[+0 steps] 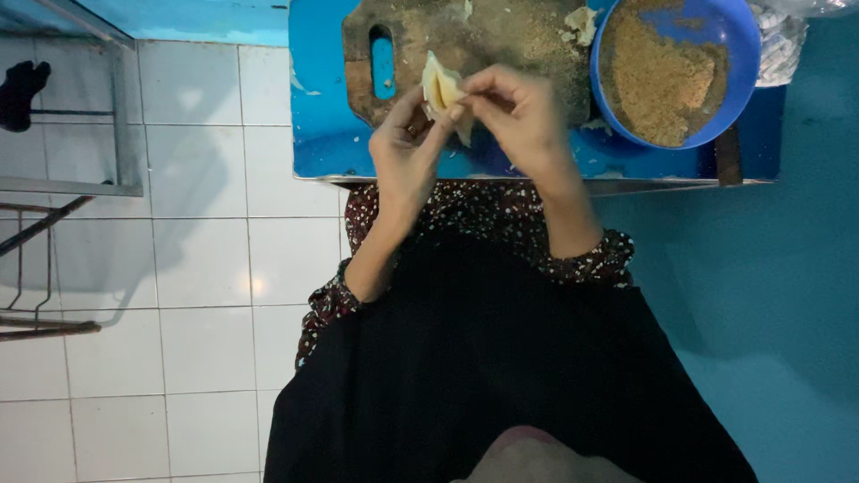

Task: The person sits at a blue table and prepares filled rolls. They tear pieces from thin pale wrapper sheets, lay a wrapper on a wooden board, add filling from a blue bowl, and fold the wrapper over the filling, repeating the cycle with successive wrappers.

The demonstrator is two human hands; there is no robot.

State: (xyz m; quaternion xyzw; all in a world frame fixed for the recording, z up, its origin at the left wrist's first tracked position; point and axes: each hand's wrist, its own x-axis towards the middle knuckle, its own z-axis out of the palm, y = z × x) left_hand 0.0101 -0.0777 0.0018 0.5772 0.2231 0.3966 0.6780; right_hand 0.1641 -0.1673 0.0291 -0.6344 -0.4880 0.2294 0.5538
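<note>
Both hands pinch a pale folded pastry wrapper (440,92) over the wooden cutting board (501,40): left hand (407,152) and right hand (519,112) closed on it. It looks half-folded, unsealed; the crumbly filling waits in the blue bowl (734,54) at right.

Single view only, from a camera worn on the head, looking steeply down along the body. Held close to the hands: left hand (404,156) and right hand (519,116) in the upper middle of the picture, dark clothing filling the lower middle. Facing forward over the blue bench (327,134), cut off by the top edge along with the wooden board (501,36) and blue bowl (729,85). White tiled floor (197,268) at the left, blue surface at the right
</note>
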